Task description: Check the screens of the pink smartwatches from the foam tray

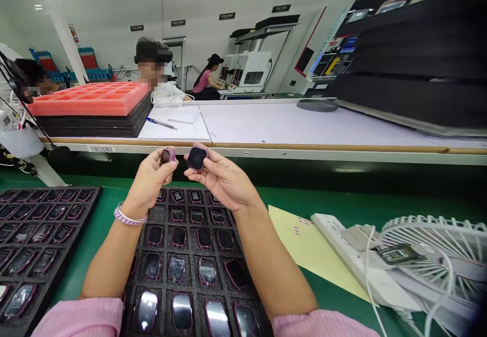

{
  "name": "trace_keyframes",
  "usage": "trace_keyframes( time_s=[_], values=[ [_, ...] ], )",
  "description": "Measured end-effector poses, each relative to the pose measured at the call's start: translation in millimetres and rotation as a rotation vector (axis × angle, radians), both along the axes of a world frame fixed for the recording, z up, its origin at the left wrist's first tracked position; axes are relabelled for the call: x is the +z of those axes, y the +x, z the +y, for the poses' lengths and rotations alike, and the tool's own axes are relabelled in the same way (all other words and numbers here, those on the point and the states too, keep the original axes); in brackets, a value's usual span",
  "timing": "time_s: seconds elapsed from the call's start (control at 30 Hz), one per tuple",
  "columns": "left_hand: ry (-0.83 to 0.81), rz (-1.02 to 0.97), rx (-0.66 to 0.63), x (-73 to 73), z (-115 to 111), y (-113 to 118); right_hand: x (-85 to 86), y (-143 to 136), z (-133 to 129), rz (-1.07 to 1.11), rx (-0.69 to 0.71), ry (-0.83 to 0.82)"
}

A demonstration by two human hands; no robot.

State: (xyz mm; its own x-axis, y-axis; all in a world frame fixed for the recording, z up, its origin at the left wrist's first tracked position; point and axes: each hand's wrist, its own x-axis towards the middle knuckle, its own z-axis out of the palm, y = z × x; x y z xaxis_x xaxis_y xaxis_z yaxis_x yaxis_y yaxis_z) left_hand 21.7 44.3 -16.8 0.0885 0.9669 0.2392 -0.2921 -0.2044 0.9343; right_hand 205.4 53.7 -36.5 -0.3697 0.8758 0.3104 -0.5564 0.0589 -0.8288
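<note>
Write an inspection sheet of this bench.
Surface: matte green benchtop.
Job's things: rectangular purple-framed devices with dark faces, in black foam grid trays.
Clutter: white ribbed plastic fan, white plastic power strip, yellow paper sheet.
Hands: left hand holds a small purple-framed piece; right hand holds a square black-faced device.
Cables: thin white cord crossing the power strip.
Surroundings: pink foam tray on black foam; co-workers beyond.

Left hand (151, 180) with purple piece (172, 154) — right hand (231, 183) with dark-screened device (196, 158) — both over a foam tray (157, 214)
</note>
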Motion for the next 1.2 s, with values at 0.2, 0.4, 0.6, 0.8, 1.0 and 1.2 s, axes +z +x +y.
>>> trace_keyframes(
  time_s=[0.2, 0.4, 0.6, 0.8, 1.0, 1.2],
  values=[
    [0.203, 0.239, 0.201, -13.4, 7, 3, -5.1, -1, 3, -0.047, -0.033, 0.061],
    [0.238, 0.343, 0.221, -17.3, 4, 4, -6.6, -1, 4, -0.056, -0.048, 0.078],
    [0.353, 0.431, 0.355, -11.7, -9, 7, -4.9, -1, 3, -0.005, 0.020, 0.066],
    [0.362, 0.434, 0.358, -11.0, -11, 6, -5.0, -3, 1, -0.038, 0.026, 0.035],
    [0.406, 0.448, 0.389, -9.6, -11, 0, -6.4, -7, 0, -0.007, 0.027, 0.032],
    [0.472, 0.467, 0.425, -8.3, -14, -3, -7.9, -10, -2, 0.026, 0.061, 0.092]
  ],
)
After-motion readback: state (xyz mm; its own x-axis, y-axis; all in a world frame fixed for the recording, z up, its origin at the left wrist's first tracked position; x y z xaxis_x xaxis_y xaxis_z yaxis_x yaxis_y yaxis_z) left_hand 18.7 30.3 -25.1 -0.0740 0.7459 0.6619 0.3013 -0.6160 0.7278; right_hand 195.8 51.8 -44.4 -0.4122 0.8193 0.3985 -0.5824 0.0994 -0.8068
